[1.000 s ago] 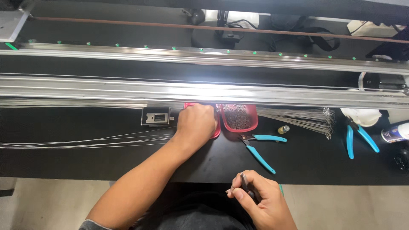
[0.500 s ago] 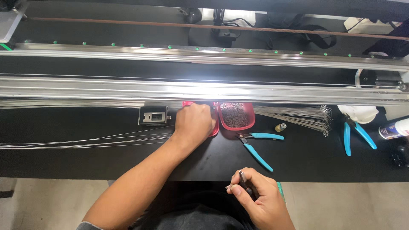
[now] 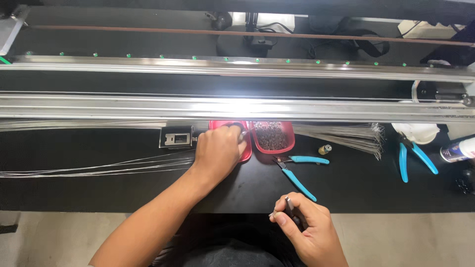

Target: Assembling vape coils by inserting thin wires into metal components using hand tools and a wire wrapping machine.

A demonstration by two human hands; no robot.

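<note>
My left hand [image 3: 217,152] reaches into the left red tray [image 3: 246,154], fingers curled over its contents; whether it grips anything there is hidden. Beside it the right red tray [image 3: 288,143] holds several small dark parts. My right hand [image 3: 302,225] hovers at the table's front edge, pinching a thin metal pin between thumb and fingers. Blue-handled cutters [image 3: 297,170] lie on the black table between the two hands.
A long aluminium rail [image 3: 123,106] runs across the table behind the trays, with a small metal block [image 3: 176,137] under it. Thin wires [image 3: 89,168] fan out left; another wire bundle [image 3: 346,134] lies right. A second pair of blue pliers [image 3: 413,155] and a small brass piece [image 3: 324,149] sit at right.
My left hand has stayed in the red tray. My right hand has lifted slightly and turned the thin pin more upright.
</note>
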